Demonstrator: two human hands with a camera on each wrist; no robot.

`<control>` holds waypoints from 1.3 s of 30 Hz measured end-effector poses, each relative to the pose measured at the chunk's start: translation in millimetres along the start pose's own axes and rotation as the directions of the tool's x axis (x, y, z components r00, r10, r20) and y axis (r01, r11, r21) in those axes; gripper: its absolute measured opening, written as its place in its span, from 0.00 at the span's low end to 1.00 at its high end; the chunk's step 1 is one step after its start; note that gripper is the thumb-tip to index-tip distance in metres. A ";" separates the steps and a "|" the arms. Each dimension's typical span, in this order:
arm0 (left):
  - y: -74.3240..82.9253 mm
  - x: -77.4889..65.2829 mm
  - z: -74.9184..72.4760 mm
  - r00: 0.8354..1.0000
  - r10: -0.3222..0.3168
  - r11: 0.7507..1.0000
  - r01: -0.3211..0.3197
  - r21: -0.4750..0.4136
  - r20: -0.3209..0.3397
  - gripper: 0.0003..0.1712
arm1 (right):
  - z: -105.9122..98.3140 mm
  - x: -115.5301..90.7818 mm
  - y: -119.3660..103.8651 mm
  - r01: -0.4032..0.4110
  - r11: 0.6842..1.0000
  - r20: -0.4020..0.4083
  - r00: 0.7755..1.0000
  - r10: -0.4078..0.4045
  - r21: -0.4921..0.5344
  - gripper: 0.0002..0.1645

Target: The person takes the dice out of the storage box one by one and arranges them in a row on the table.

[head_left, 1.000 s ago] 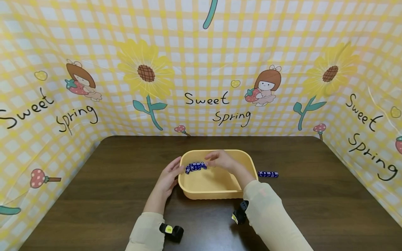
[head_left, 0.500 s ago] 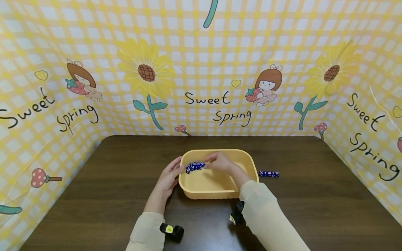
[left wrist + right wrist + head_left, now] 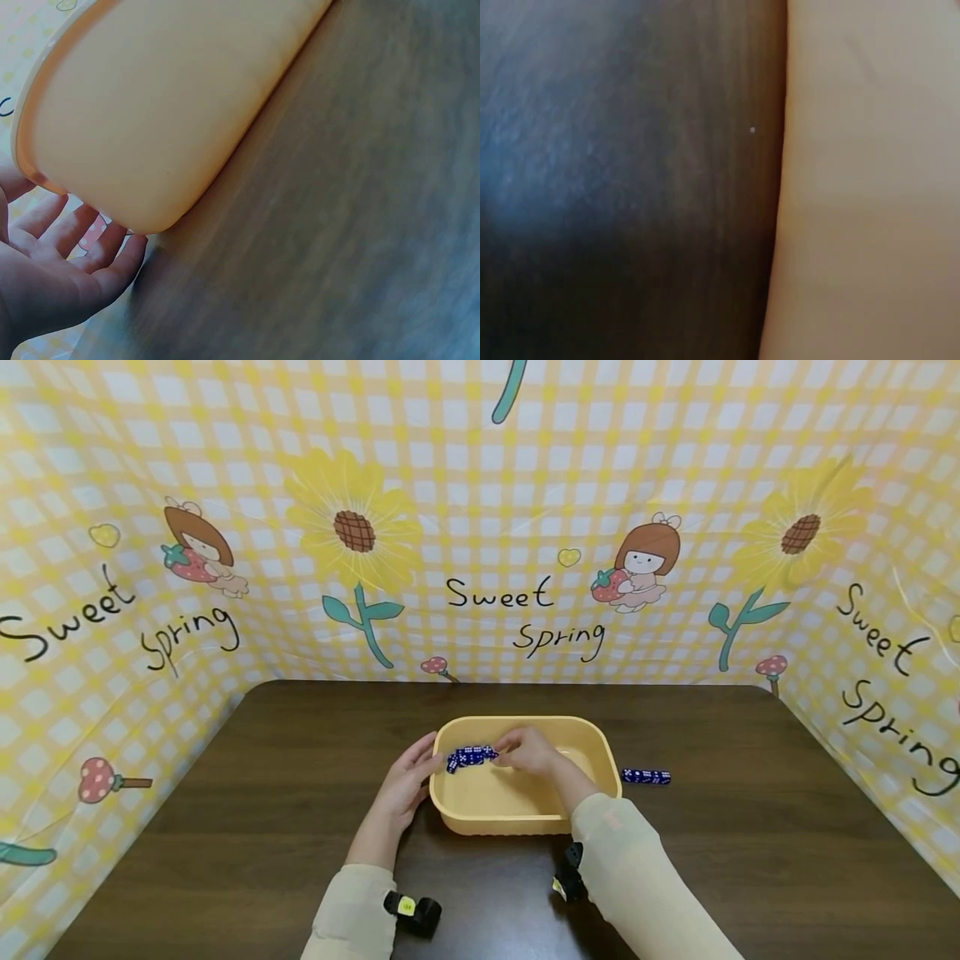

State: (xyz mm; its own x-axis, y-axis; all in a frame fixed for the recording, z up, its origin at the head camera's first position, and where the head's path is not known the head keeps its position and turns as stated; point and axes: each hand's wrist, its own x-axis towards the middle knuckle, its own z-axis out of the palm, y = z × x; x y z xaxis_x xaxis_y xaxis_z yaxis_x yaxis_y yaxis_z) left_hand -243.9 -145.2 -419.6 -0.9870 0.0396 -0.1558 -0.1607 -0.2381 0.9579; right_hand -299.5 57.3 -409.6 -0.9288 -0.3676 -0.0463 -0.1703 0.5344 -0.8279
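Yellow plastic forms the bin (image 3: 517,817) on the dark tabletop (image 3: 262,793), and a cluster of blue dice (image 3: 471,756) with white pips lies inside it, toward the far left. The left hand (image 3: 405,781) grips the bin's left end, thumb at the rim and the other fingers bent against the outside wall, as the left wrist view shows. The right hand (image 3: 531,752) reaches down into the bin, its fingers curved in at the right end of the cluster; whether thumb and fingertip pinch a die there or only touch it, I cannot tell, and the right wrist view shows only tabletop and bin wall. A short row of dice (image 3: 647,776) lies outside, just beside the bin's right end. The step in hand seems to be working the dice at that near end of the cluster, with the left hand as an anchor. The next move probably calls for a light, sure pinch on the end die alone, without knocking its neighbours askew; if it is to join the outside row, it needs lifting over the right rim.
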 end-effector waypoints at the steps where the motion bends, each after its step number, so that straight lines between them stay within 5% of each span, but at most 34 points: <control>1: -0.2 0.3 0.1 1.000 0.001 1.000 -0.001 0.000 0.002 0.27 | 0.4 0.2 0.3 0.000 1.000 -0.001 1.000 0.000 -0.005 0.13; 11: -0.5 0.3 -0.1 1.000 0.005 1.000 -0.005 0.007 0.002 0.28 | 3.0 1.8 2.7 0.050 0.992 -0.046 0.997 -0.056 -0.116 0.09; 21: 0.2 0.0 0.2 1.000 -0.005 1.000 0.005 0.002 -0.002 0.27 | 7.7 1.2 0.8 -0.023 0.952 -0.108 0.994 -0.011 -0.306 0.08; 39: -0.9 1.1 0.0 1.000 -0.001 1.000 0.001 0.004 -0.005 0.27 | 7.9 2.1 -0.5 -0.050 0.937 -0.111 0.994 0.012 -0.345 0.07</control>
State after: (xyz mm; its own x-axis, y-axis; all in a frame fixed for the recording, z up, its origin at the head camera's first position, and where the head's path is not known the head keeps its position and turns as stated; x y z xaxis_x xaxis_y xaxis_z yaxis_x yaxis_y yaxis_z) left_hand -244.9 -145.0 -420.6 -0.9869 0.0349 -0.1577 -0.1615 -0.2338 0.9588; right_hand -298.7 50.3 -413.7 -0.9617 -0.2741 0.0059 -0.2265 0.7820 -0.5806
